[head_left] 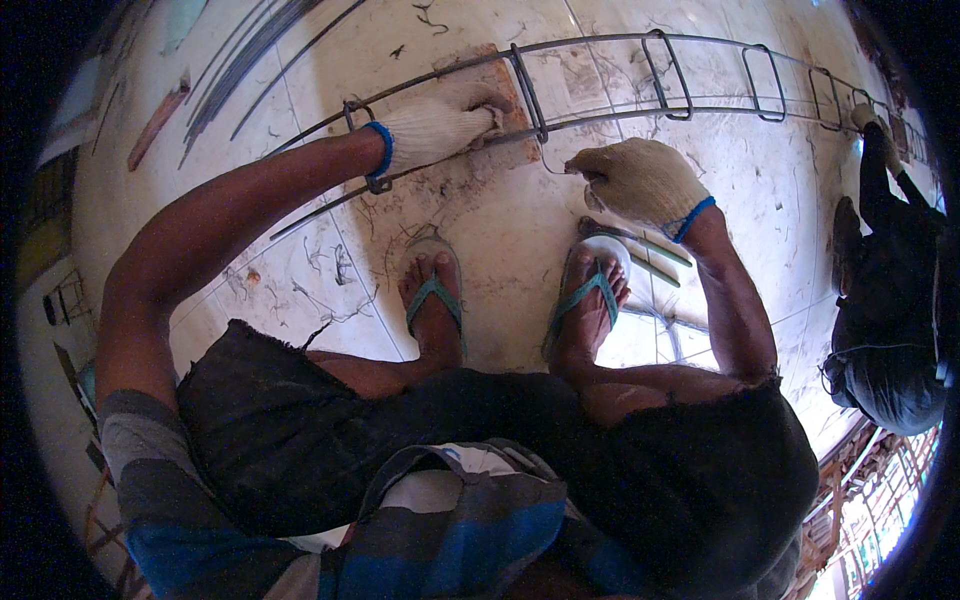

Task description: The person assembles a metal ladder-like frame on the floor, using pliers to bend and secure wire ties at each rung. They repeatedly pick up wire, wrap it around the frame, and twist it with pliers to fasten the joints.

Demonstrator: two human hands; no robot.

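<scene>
A long rebar cage (620,112) of thin steel rods with rectangular stirrups (527,95) runs across the floor in front of me. My left hand (440,125), in a cream knitted glove with a blue cuff, is closed on the cage's near rod, just left of a stirrup. The curled fingers partly hide that rod. My right hand (640,180), gloved alike, is pinched on a thin tie wire (549,160) which bends up toward the same stirrup at the near rod. Below this hand, beside my right foot, lie pincers (655,243) with green handles.
A reddish-brown block (505,75) lies under the cage; a similar piece (158,125) sits farther left. Several loose rods (235,75) lie at the far left. Wire scraps litter the tiled floor. At right, a co-worker in dark clothes (885,310) has gloved hands at the cage.
</scene>
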